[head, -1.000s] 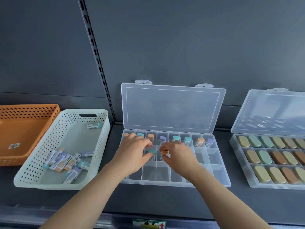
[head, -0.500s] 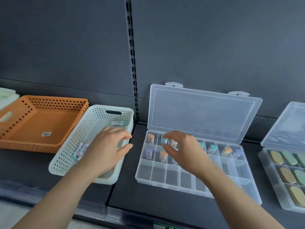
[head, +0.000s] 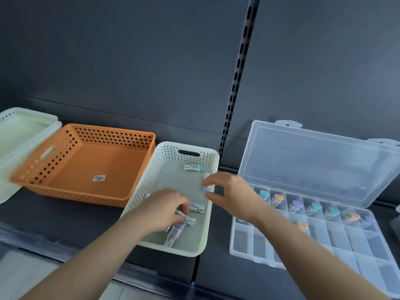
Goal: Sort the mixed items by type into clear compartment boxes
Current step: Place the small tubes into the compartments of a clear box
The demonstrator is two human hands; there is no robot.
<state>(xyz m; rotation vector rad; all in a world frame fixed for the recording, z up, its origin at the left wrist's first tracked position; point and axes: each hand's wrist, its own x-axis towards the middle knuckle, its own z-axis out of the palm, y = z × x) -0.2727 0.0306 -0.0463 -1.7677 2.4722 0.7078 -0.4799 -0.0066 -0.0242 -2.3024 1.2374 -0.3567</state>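
Note:
A white perforated basket [head: 207, 215] holds several small labelled tubes with teal or purple caps, one lying at its far end [head: 193, 168]. My left hand [head: 162, 210] is inside the basket, its fingers closed on a small tube [head: 188, 220] above a loose pile. My right hand [head: 230, 191] hovers at the basket's right wall with thumb and forefinger apart around a purple-capped tube [head: 205, 188]. To the right, a clear compartment box [head: 244, 245] stands with its lid [head: 313, 161] up. Its back row holds capped tubes [head: 295, 205].
An orange perforated basket [head: 71, 137] with only a sticker inside sits left of the white one. Another pale basket [head: 19, 131] is at the far left. A slotted shelf upright [head: 238, 83] runs up the dark back wall. The shelf's front edge lies just below the baskets.
Both hands left the compartment box and moved left to the white basket. My left hand has closed on a tube there. The view swung left, bringing the orange basket into sight.

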